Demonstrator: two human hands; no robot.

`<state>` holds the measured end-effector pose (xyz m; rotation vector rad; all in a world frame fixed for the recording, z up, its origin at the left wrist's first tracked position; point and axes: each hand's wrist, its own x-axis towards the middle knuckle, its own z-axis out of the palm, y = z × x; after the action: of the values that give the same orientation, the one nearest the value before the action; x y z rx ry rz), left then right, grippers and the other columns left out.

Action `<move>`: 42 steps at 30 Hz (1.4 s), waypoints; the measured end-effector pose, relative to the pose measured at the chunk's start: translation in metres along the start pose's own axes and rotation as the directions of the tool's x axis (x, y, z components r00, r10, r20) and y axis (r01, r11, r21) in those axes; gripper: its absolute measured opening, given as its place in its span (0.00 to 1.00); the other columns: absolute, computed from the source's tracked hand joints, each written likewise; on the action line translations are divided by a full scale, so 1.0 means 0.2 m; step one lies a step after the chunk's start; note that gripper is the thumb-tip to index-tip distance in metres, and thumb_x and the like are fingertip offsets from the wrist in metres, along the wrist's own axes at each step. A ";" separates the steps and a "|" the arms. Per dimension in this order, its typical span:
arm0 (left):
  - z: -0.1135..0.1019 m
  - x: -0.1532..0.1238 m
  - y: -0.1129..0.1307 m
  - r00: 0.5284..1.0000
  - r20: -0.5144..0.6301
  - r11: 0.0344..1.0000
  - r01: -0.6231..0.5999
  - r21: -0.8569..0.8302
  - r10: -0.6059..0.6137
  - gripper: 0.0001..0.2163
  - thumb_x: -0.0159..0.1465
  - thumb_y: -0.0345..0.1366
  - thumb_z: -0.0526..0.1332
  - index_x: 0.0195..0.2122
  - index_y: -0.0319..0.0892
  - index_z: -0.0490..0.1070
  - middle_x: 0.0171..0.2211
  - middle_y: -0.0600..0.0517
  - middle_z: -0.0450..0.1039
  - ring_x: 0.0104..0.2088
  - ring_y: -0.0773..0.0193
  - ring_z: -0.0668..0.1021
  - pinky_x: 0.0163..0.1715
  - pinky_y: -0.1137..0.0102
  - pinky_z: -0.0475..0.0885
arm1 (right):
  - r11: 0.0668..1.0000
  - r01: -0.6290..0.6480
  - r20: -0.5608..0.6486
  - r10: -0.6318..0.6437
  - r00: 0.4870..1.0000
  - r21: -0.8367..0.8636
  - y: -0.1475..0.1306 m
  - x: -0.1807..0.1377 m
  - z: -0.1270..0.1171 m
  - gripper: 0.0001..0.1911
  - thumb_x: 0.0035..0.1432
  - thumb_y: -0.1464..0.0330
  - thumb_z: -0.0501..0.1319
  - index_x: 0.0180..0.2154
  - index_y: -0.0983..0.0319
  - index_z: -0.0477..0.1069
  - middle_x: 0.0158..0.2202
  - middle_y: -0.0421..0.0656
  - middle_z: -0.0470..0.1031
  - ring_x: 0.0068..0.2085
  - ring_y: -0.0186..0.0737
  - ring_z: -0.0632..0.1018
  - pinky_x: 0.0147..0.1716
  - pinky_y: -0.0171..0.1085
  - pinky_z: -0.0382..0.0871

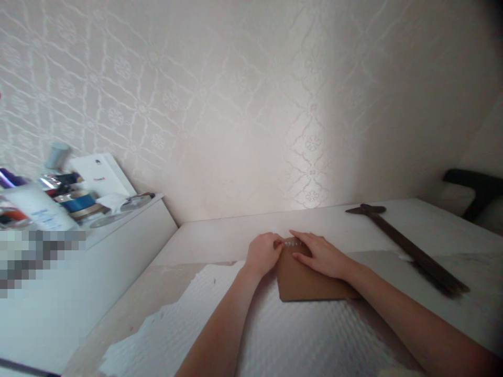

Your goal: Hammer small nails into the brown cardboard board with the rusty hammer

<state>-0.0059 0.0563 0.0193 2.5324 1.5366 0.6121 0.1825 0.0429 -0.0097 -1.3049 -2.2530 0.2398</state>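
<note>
- Patterned wallpaper point(236, 104) at twelve o'clock.
- Brown cardboard point(304, 283), silvery dots point(291, 243) lining its twelve-o'clock edge.
- Left hand point(264, 254) curled at its eleven-o'clock corner, grip unclear.
- Right hand point(323, 256) spread atop.

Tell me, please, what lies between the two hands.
The head view shows a row of small shiny bits between the left hand and right hand, at the far edge of the brown board.
</note>
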 end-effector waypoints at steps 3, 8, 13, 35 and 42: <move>0.00 0.00 0.00 1.000 -0.013 1.000 -0.002 -0.026 0.002 0.09 0.60 0.31 0.55 0.36 0.44 0.75 0.36 0.52 0.77 0.38 0.64 0.76 0.43 0.70 0.68 | 1.000 -0.001 -0.003 0.001 1.000 0.004 0.00 0.00 0.00 0.30 0.56 0.60 0.54 0.58 0.63 0.57 0.54 0.51 0.67 0.54 0.48 0.68 0.53 0.47 0.60; 0.01 0.00 -0.01 0.999 -0.036 0.999 -0.016 -0.037 0.015 0.09 0.59 0.30 0.55 0.35 0.43 0.76 0.36 0.52 0.77 0.37 0.65 0.76 0.42 0.71 0.68 | 1.000 -0.011 -0.002 0.011 1.000 -0.006 0.01 0.00 0.01 0.30 0.56 0.59 0.54 0.58 0.65 0.58 0.55 0.51 0.66 0.55 0.49 0.67 0.54 0.48 0.59; 0.00 0.00 0.00 1.000 -0.029 1.000 -0.005 -0.030 0.005 0.10 0.59 0.30 0.55 0.35 0.43 0.76 0.35 0.52 0.77 0.37 0.65 0.76 0.41 0.72 0.68 | 1.000 -0.018 -0.001 0.018 1.000 -0.006 0.01 0.00 0.01 0.30 0.56 0.59 0.54 0.58 0.63 0.58 0.55 0.52 0.66 0.55 0.49 0.67 0.54 0.48 0.59; 0.01 -0.01 0.02 0.999 -0.047 1.000 -0.008 0.018 0.009 0.11 0.61 0.29 0.52 0.34 0.43 0.74 0.34 0.52 0.76 0.35 0.65 0.75 0.39 0.71 0.68 | 1.000 -0.003 -0.008 0.003 1.000 0.014 0.02 0.00 0.01 0.29 0.56 0.59 0.54 0.58 0.62 0.59 0.54 0.51 0.67 0.54 0.48 0.68 0.53 0.48 0.60; 0.01 -0.01 0.01 0.999 -0.043 1.000 -0.025 0.010 0.025 0.10 0.62 0.30 0.52 0.35 0.43 0.73 0.34 0.51 0.75 0.36 0.64 0.75 0.40 0.70 0.68 | 1.000 -0.008 0.006 0.008 1.000 0.009 0.00 0.00 0.00 0.29 0.57 0.59 0.53 0.58 0.64 0.58 0.54 0.52 0.67 0.54 0.48 0.68 0.53 0.48 0.60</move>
<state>-0.0035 0.0546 0.0171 2.5657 1.5272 0.6684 0.1829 0.0434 -0.0097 -1.3102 -2.2494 0.2572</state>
